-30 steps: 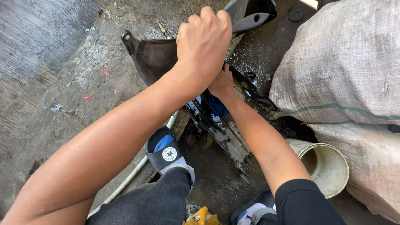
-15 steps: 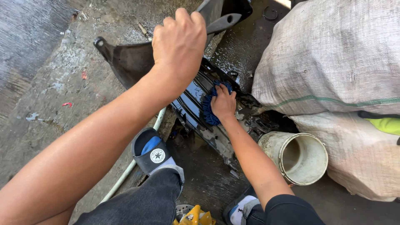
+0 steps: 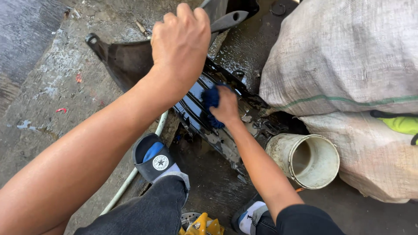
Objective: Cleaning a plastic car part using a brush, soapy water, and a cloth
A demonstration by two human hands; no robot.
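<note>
L hand [image 3: 180, 37] is fisted round the upper edge of a black plastic vehicle panel [image 3: 130, 61], holding it tilted up off the wet concrete ground [image 3: 48, 87]. Fingers curl over the far side, so the exact grip pt is hidden. R hand [image 3: 226, 106] is clenched on a blue shaggy wash cloth [image 3: 211, 99], pressing it to the glossy wet ribbed section of the panel — about mid-panel, just below the L wrist. Cloth sticks out to the left of the fingers and under the palm.

Nearby: a whitish bucket [image 3: 305, 159] on its side w/ mouth toward the camera, just right of the R forearm; big woven sacks [image 3: 348, 56] stacked behind it; a pale hose [image 3: 130, 178] running beside the L foot's black-and-blue slide sandal [image 3: 154, 159].
</note>
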